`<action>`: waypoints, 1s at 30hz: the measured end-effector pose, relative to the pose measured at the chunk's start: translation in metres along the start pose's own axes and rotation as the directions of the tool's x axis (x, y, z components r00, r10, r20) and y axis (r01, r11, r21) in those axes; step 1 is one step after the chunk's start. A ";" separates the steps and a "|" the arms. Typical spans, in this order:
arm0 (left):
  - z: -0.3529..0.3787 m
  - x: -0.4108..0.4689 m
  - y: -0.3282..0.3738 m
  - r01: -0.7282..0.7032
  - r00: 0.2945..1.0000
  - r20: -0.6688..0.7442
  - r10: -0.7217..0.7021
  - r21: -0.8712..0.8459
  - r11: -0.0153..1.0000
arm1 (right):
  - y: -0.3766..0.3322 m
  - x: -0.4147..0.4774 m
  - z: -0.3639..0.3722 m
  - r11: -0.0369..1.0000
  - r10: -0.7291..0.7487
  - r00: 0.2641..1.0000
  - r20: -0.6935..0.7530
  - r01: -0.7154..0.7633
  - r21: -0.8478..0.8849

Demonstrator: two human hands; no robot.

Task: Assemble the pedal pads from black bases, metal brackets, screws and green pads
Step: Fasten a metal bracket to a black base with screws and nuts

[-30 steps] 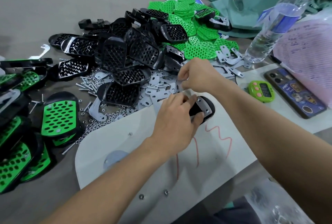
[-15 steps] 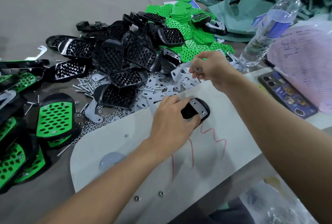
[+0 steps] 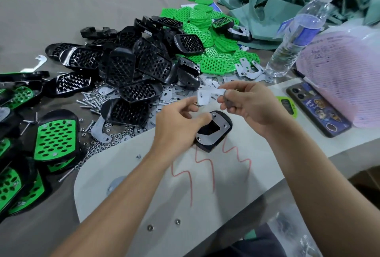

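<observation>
Bases (image 3: 123, 65), black and heaped, take up the middle of the grey counter (image 3: 61, 20). We work at its near edge on a white board (image 3: 226, 184) marked with red zigzags. Loose green pads (image 3: 205, 30) are piled behind the heap to the right. At the far left, finished pads (image 3: 55, 139), green set in black, lie stacked. A water bottle (image 3: 296, 36) stands upright on the right, near pink papers (image 3: 339, 71) and a phone (image 3: 318, 108) lying flat.

One base (image 3: 205, 147) sits on the board's far edge with a metal plate (image 3: 221, 122) on top. Our left hand (image 3: 176, 131) rests against that base, thumb pressing on the plate, the other fingers loosely curled and gripping nothing. Our right hand (image 3: 250, 106) hovers just above and beyond it, pinching a pale bracket (image 3: 205, 96) between thumb and fingers.

More brackets (image 3: 249, 70) lie by the bottle. Screws (image 3: 96, 100) and nuts (image 3: 111, 143) are scattered beside the heap.
</observation>
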State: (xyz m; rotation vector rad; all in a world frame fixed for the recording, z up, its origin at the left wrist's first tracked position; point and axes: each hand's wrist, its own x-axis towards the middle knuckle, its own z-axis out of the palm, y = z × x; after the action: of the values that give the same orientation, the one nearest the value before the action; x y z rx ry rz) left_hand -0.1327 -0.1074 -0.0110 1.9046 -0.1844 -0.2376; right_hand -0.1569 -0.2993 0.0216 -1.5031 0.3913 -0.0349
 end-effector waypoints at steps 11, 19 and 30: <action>-0.025 -0.002 0.015 0.136 0.975 0.205 -0.087 -0.237 0.962 | 0.004 -0.006 0.009 0.955 -0.127 0.990 -0.062 0.105 -0.279; -0.028 -0.009 0.012 0.162 0.967 0.234 -0.103 -0.252 0.954 | 0.006 -0.011 0.016 0.911 -0.140 0.983 -0.116 0.082 -0.403; -0.027 -0.011 0.008 0.238 0.964 0.155 -0.218 -0.126 0.963 | 0.003 -0.014 0.010 0.875 -0.098 0.995 0.007 0.090 -0.476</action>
State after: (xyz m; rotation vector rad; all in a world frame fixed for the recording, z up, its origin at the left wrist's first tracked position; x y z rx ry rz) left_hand -0.1367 -0.0824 0.0065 1.7655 -0.0386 -0.5276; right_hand -0.1679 -0.2857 0.0222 -2.0128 0.3550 -0.0296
